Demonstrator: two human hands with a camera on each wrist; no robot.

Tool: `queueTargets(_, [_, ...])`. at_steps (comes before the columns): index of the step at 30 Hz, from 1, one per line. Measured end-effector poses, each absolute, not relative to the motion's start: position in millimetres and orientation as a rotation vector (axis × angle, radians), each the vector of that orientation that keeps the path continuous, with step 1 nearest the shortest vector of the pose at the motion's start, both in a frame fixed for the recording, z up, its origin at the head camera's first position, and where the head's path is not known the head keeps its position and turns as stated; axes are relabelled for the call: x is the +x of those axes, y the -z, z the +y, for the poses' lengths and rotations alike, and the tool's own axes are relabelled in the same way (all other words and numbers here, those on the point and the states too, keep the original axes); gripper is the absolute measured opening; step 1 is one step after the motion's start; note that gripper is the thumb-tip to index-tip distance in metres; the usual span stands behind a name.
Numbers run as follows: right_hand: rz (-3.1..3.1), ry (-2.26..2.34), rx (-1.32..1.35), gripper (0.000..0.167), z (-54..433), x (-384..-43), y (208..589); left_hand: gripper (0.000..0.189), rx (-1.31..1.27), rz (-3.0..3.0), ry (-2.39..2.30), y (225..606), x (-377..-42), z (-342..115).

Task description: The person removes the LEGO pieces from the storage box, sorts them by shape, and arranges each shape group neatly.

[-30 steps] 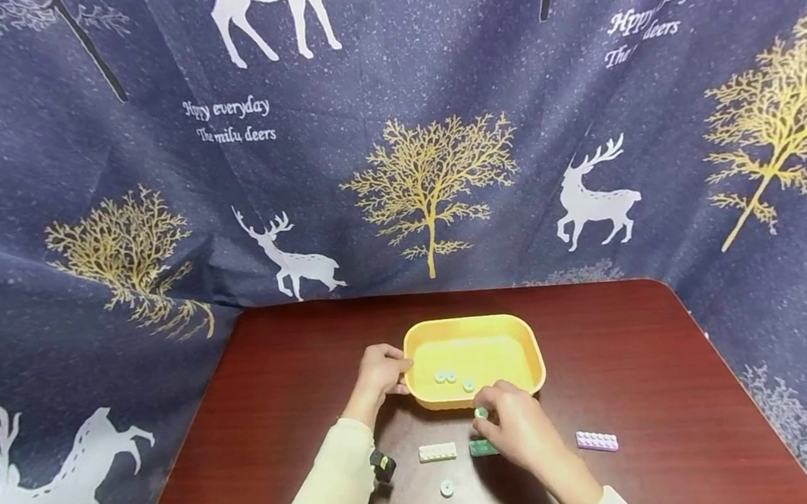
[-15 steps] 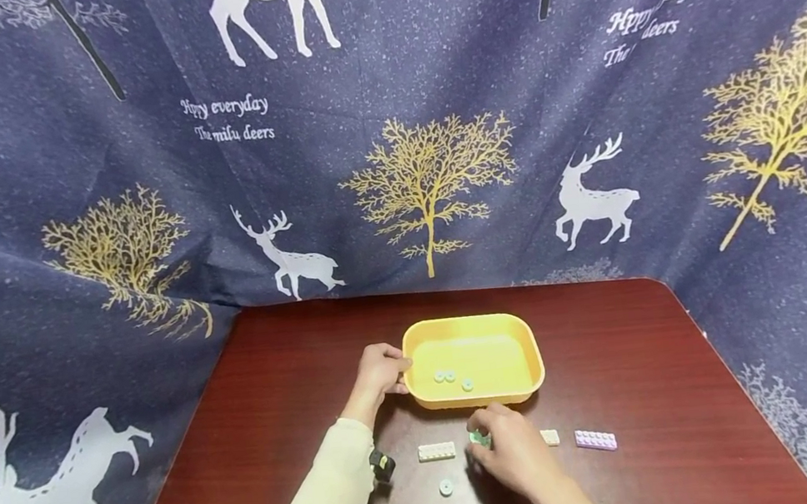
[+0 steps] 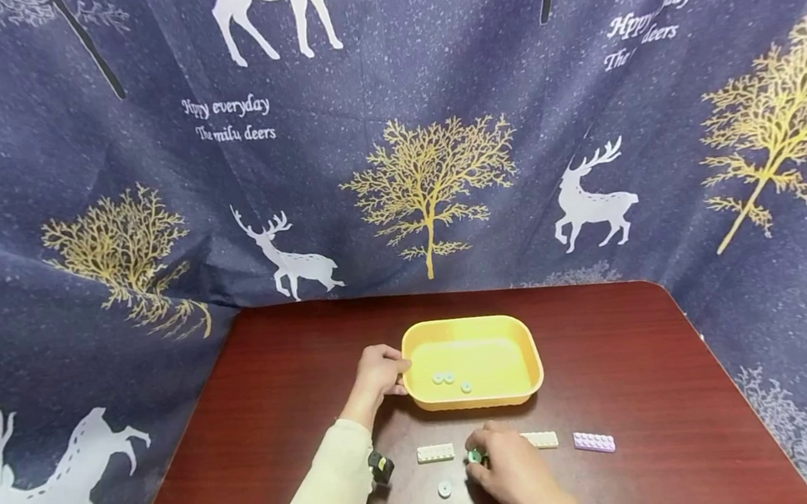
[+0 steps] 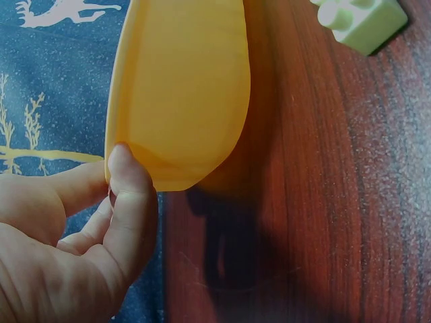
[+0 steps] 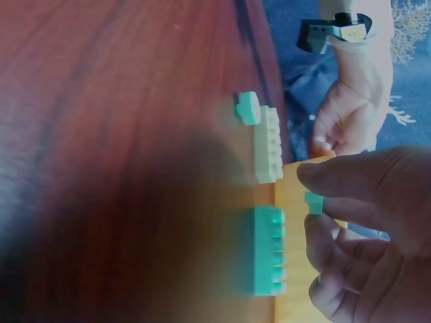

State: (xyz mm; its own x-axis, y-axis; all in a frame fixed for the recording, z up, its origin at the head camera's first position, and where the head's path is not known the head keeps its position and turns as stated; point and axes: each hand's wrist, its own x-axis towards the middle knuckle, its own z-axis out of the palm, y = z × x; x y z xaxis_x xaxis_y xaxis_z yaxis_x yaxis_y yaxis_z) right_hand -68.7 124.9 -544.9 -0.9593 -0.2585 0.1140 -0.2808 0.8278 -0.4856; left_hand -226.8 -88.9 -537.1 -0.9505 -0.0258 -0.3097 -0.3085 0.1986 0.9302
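My left hand (image 3: 380, 370) pinches the left rim of a yellow plastic bin (image 4: 188, 81) between thumb and fingers. Three small round pale bricks (image 3: 466, 386) lie inside it. In front of the bin, my right hand (image 3: 508, 462) pinches a small round light-green brick (image 5: 314, 202) between thumb and fingertips. In the right wrist view that piece is apart from the long green studded brick (image 5: 268, 252) on the table. A long cream brick (image 3: 436, 453) lies left of the hand, and a loose round brick (image 3: 444, 490) sits nearer the front.
To the right of my right hand lies another cream brick (image 3: 542, 440), partly hidden by it, then a purple brick (image 3: 594, 441). A dark red wooden table (image 3: 628, 359) carries everything. Behind it hangs a blue deer-patterned cloth (image 3: 333, 168).
My right hand has moved from the bin's front edge back toward the green brick, carrying the round brick. The right cream brick has come into sight. My left hand keeps its grip.
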Motion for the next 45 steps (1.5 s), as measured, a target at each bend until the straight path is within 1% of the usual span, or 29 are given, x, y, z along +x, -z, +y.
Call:
queueTargets(9, [-2.966,-0.772,0.428,0.017,126,-62,556,0.019,-0.318,2.241,-1.830,537,-226,-89])
queueTargets(23, [-3.001,-0.701,0.500,0.017,127,-58,566,0.019,-0.317,2.243,-1.827,531,-225,-90])
queueTargets(45, [-3.019,-0.712,0.496,0.022,127,-55,566,0.018,-0.316,2.240,-1.828,531,-224,-89])
